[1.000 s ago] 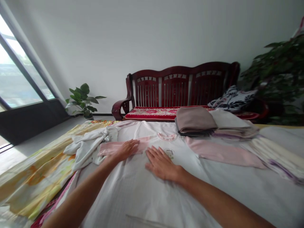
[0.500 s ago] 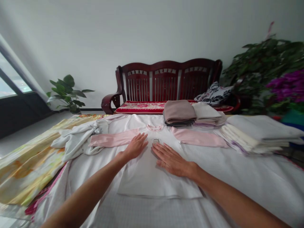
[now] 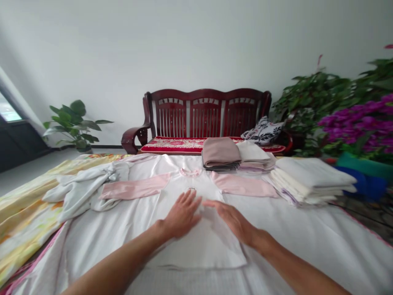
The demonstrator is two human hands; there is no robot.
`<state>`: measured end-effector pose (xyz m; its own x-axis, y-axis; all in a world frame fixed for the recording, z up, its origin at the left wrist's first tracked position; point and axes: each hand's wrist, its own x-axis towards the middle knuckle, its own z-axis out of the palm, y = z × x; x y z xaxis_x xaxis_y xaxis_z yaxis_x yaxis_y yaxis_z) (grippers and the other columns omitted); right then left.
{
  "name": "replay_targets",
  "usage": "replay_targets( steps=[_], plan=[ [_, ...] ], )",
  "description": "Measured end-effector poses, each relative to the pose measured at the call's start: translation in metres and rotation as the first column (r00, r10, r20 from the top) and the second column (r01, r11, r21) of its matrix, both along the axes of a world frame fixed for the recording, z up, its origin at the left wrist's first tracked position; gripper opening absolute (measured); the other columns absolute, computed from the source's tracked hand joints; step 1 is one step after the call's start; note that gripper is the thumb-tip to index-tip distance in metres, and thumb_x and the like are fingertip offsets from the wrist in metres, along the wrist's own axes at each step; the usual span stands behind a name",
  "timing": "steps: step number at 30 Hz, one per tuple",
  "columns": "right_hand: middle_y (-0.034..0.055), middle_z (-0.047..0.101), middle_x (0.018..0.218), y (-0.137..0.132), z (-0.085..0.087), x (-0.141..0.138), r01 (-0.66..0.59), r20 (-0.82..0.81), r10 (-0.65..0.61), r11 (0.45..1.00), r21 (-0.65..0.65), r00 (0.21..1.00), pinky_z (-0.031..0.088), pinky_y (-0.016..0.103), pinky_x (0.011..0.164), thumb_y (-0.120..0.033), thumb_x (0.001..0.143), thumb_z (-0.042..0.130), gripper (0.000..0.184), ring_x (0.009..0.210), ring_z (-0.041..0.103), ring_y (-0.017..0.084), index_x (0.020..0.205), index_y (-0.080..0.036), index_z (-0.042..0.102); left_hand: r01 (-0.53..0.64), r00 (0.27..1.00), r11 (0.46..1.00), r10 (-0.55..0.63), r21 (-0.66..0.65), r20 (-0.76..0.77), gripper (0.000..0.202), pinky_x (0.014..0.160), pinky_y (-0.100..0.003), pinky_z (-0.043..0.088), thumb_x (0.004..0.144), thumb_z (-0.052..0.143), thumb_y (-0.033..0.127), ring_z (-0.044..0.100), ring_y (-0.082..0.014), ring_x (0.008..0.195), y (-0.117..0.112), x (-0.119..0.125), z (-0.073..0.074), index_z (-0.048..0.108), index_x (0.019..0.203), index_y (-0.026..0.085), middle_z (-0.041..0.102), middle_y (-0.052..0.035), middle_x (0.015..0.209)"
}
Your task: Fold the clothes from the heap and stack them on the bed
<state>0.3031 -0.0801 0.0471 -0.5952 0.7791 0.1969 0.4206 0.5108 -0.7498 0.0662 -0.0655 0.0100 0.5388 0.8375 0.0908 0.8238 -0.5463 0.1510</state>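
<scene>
A white shirt with pink sleeves (image 3: 196, 241) lies spread flat on the white sheet (image 3: 307, 241), its sleeves stretched out to both sides. My left hand (image 3: 182, 215) rests open and flat on the shirt's chest, fingers pointing away from me. My right hand (image 3: 231, 219) lies open beside it on the same shirt, its fingertips close to those of the left hand. Neither hand holds anything.
A crumpled white garment (image 3: 82, 190) lies at the left, beside a yellow floral sheet (image 3: 21, 217). Folded stacks sit behind the shirt (image 3: 221, 152) and at the right (image 3: 310, 180). A red wooden bench (image 3: 202, 123) and potted plants (image 3: 353, 119) stand beyond.
Both hands have slid back toward me down the shirt's front and drawn closer together. The view has turned to the right, showing more of the folded stack and flowers.
</scene>
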Motion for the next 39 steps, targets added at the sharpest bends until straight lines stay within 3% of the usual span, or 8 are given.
replay_targets(
  steps=[3,7,11,16,19,30,35,39],
  plan=[
    [0.012,0.045,0.154,0.064,-0.018,0.016,0.227,0.251,-0.295,0.937,0.267,0.922,0.026,0.053,0.119,-0.041,0.104,0.028,0.052,0.146,0.035,0.027,0.148,-0.02,0.046,0.297,0.954,0.952,-0.291,-0.072,0.074,0.067,0.123,-0.053,0.016,0.098,0.042,0.055,0.017,-0.0313,0.153,-0.027,0.015,0.0,0.027,0.157,0.029,0.02,-0.0104,0.166],
    [0.012,0.041,0.157,0.104,-0.033,0.049,0.244,0.601,-0.443,0.89,0.386,0.666,0.03,0.053,0.115,-0.03,0.101,0.039,0.045,0.147,0.032,0.028,0.144,-0.022,0.051,0.376,0.914,0.914,-0.34,-0.15,0.221,0.054,0.122,-0.046,0.025,0.1,0.038,0.051,0.035,-0.0282,0.147,-0.031,0.014,0.013,0.042,0.15,0.031,0.039,-0.0062,0.159],
    [0.0169,0.06,0.137,0.111,-0.029,0.056,0.394,0.577,-0.6,0.799,0.454,0.554,0.039,0.046,0.108,-0.024,0.103,0.03,0.042,0.132,0.051,0.027,0.128,-0.017,0.063,0.106,0.928,0.982,-0.041,-0.157,0.371,0.044,0.105,-0.036,0.048,0.103,0.031,0.037,0.065,-0.0216,0.117,0.025,0.028,0.021,0.066,0.126,0.026,0.071,-0.0036,0.126],
    [0.0153,0.048,0.151,0.124,-0.032,0.022,0.291,0.531,-0.511,0.847,0.444,0.676,0.028,0.045,0.117,-0.032,0.105,0.025,0.051,0.143,0.038,0.026,0.146,-0.012,0.047,0.073,0.923,0.997,-0.076,0.023,0.376,0.045,0.116,-0.037,0.038,0.102,0.032,0.03,0.049,-0.0199,0.137,0.113,0.067,0.0,0.056,0.138,0.018,0.056,-0.0087,0.146],
    [0.0139,0.03,0.162,0.127,-0.044,0.018,0.32,0.594,-0.487,0.872,0.371,0.64,0.019,0.051,0.12,-0.045,0.104,0.026,0.06,0.151,0.023,0.029,0.155,-0.013,0.033,0.039,0.97,0.998,-0.051,0.053,0.239,0.047,0.119,-0.048,0.031,0.103,0.031,0.03,0.038,-0.0244,0.145,0.134,0.083,-0.015,0.048,0.144,0.018,0.046,-0.0113,0.154],
    [0.0177,0.035,0.159,0.101,-0.058,0.094,0.566,0.631,-0.712,0.67,0.481,0.307,0.023,0.05,0.117,-0.046,0.1,0.034,0.062,0.147,0.03,0.033,0.151,-0.01,0.04,-0.166,0.982,0.984,0.159,0.059,0.106,0.056,0.119,-0.059,0.021,0.098,0.047,0.043,0.025,-0.0381,0.149,0.125,0.1,-0.014,0.044,0.147,0.017,0.036,-0.0147,0.159],
    [0.0151,0.058,0.14,0.089,-0.044,0.118,0.611,0.491,-0.836,0.527,0.591,0.245,0.039,0.043,0.101,-0.028,0.098,0.037,0.041,0.125,0.054,0.029,0.127,-0.015,0.062,0.038,0.974,0.994,-0.06,0.102,0.219,0.031,0.108,-0.042,0.04,0.096,0.049,0.035,0.054,-0.0273,0.123,0.104,0.107,-0.007,0.067,0.117,0.021,0.064,-0.0102,0.128],
    [0.011,0.067,0.123,0.083,-0.036,0.133,0.592,0.488,-0.83,0.542,0.597,0.269,0.04,0.037,0.086,-0.013,0.087,0.046,0.038,0.11,0.061,0.027,0.119,-0.019,0.067,-0.038,0.966,0.997,0.021,0.061,0.256,0.023,0.092,-0.039,0.047,0.084,0.061,0.027,0.059,-0.0272,0.104,0.09,0.12,-0.008,0.07,0.104,0.021,0.067,-0.009,0.107]
  ],
)
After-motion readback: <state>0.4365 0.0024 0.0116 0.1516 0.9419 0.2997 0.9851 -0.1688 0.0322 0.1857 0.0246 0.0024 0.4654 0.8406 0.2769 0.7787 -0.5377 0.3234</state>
